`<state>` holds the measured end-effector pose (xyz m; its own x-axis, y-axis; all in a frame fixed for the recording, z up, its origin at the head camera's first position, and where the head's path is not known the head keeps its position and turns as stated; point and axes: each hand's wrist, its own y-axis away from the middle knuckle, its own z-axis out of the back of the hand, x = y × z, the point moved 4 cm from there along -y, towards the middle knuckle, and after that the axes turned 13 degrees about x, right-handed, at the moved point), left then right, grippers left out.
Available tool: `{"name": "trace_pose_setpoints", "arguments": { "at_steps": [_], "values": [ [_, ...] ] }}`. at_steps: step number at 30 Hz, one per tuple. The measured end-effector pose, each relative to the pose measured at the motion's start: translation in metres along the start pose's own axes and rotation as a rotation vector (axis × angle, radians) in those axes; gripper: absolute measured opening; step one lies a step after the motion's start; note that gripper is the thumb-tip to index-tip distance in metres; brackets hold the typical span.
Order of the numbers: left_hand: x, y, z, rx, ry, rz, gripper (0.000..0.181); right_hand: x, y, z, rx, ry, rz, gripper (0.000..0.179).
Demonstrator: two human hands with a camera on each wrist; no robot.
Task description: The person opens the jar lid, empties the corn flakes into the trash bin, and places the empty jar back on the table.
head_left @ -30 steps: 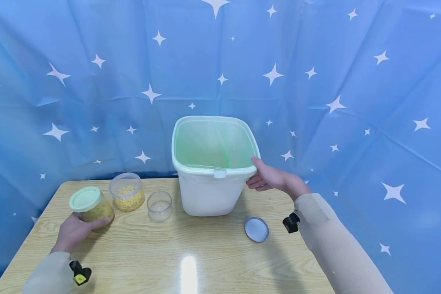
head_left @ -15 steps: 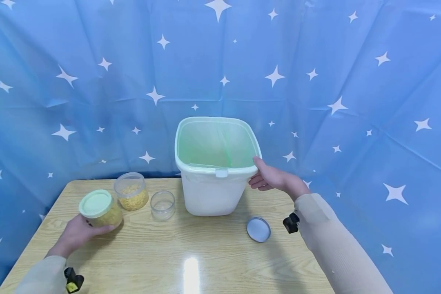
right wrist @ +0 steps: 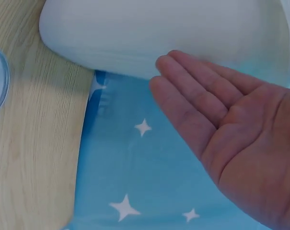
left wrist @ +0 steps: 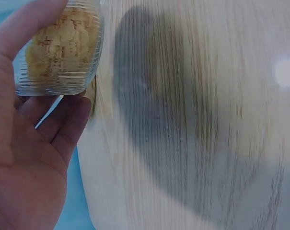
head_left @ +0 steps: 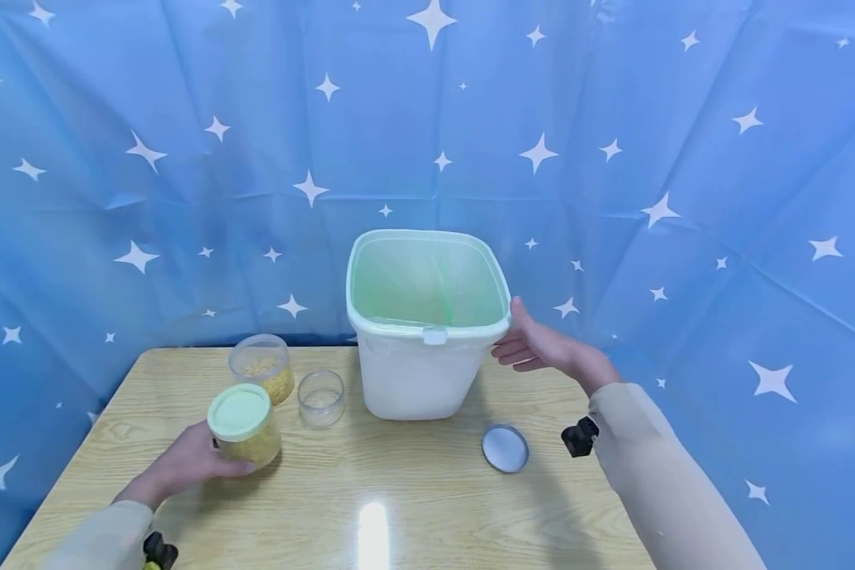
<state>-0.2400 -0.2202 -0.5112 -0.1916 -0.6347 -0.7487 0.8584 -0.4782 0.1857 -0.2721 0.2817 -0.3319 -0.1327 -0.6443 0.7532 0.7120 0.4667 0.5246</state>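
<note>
My left hand (head_left: 192, 459) grips a clear jar (head_left: 256, 445) with a pale green lid (head_left: 239, 412), thumb on the near side and fingers around the far side. Small yellow pieces (left wrist: 63, 43) fill part of this jar in the left wrist view. My right hand (head_left: 545, 347) is at the right side of a large white bin (head_left: 416, 384) with a pale green rim, its thumb up by the rim. In the right wrist view the fingers (right wrist: 192, 91) lie nearly straight, overlapping the bin's wall. The bin's top shows a translucent green inside.
An uncovered clear tub (head_left: 279, 385) of yellow pieces stands behind the held jar. Between it and the bin is a small clear container (head_left: 321, 400). A round lid (head_left: 504, 448) lies right of the bin on the wooden table (head_left: 313, 507). Behind hangs a blue star-patterned curtain (head_left: 427, 119).
My left hand has carried the green-lidded jar to the right and toward me, in front of the uncovered tub. My right hand stays by the bin. The view has shifted slightly.
</note>
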Motion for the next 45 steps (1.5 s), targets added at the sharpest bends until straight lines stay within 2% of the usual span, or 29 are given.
{"name": "trace_pose_setpoints", "arguments": {
  "at_steps": [2,5,9,15,18,24,29,33,38,45],
  "values": [
    [-0.007,-0.002,-0.004,0.027,0.018,-0.022,0.087,-0.007,0.002,0.002,-0.012,-0.009,0.012,0.108],
    [-0.015,-0.005,-0.01,0.071,0.046,-0.044,0.086,-0.023,0.003,0.002,-0.037,0.018,-0.016,0.107],
    [-0.022,-0.01,-0.019,0.129,0.055,-0.063,0.083,-0.048,0.0,-0.007,-0.056,0.158,-0.106,0.087],
    [-0.032,-0.015,-0.032,0.18,0.019,-0.095,0.078,-0.072,-0.014,-0.042,-0.035,0.358,-0.229,0.055],
    [-0.042,-0.016,-0.038,0.185,-0.015,-0.134,0.075,-0.074,-0.024,-0.062,-0.02,0.419,-0.235,0.043],
    [-0.06,-0.022,-0.052,0.181,-0.048,-0.199,0.07,-0.065,-0.042,-0.094,-0.013,0.52,-0.144,0.024],
    [-0.074,-0.029,-0.062,0.186,-0.09,-0.204,0.069,-0.055,-0.053,-0.113,0.037,0.526,-0.055,0.026],
    [-0.083,-0.036,-0.068,0.199,-0.107,-0.193,0.073,-0.047,-0.056,-0.121,0.041,0.544,-0.01,0.026],
    [-0.093,-0.046,-0.075,0.213,-0.126,-0.183,0.077,-0.035,-0.062,-0.127,0.047,0.62,0.089,0.029],
    [-0.105,-0.058,-0.083,0.212,-0.218,-0.183,0.077,-0.021,-0.066,-0.137,0.039,0.604,0.194,0.033]
  ]
}}
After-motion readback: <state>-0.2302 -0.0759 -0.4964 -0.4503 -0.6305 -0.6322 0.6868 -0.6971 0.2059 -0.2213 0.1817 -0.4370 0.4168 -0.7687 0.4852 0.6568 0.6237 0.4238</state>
